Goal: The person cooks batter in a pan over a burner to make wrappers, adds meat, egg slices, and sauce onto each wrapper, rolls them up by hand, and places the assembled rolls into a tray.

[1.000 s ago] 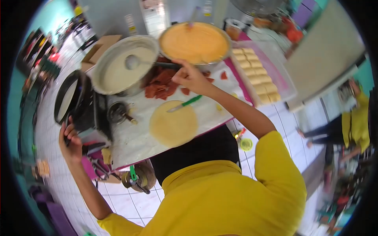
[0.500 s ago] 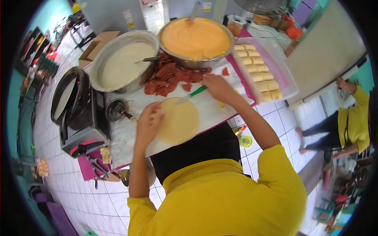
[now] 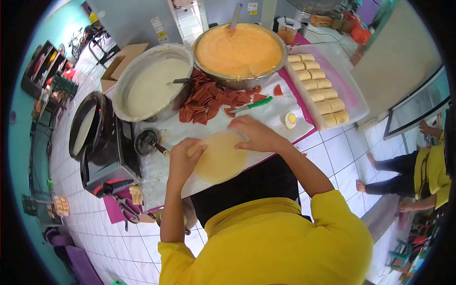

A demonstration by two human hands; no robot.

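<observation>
A thin, round, pale yellow wrapper [image 3: 219, 159] lies at the near edge of the table in front of me. My left hand [image 3: 184, 160] pinches its left edge, thumb on top. At the upper right edge, my right hand [image 3: 256, 134] grips the same wrapper between thumb and fingers. Just beyond my right hand, a green-handled knife [image 3: 259, 103] rests beside a pile of reddish-brown meat slices [image 3: 206, 97]. Half a boiled egg [image 3: 290, 120], yolk up, sits to the right.
Behind the slices stand a pot of pale batter [image 3: 154, 85] and a bowl of orange mixture [image 3: 237, 50]. Finished rolls [image 3: 323, 97] fill a tray at right. A black pan [image 3: 85, 126] on a stove and a small strainer [image 3: 147, 141] are at left. Another person [image 3: 430, 168] stands far right.
The knife has left my right hand and lies on the table. That hand has come down onto the wrapper, and my left hand now grips its edge. The half egg shows fully.
</observation>
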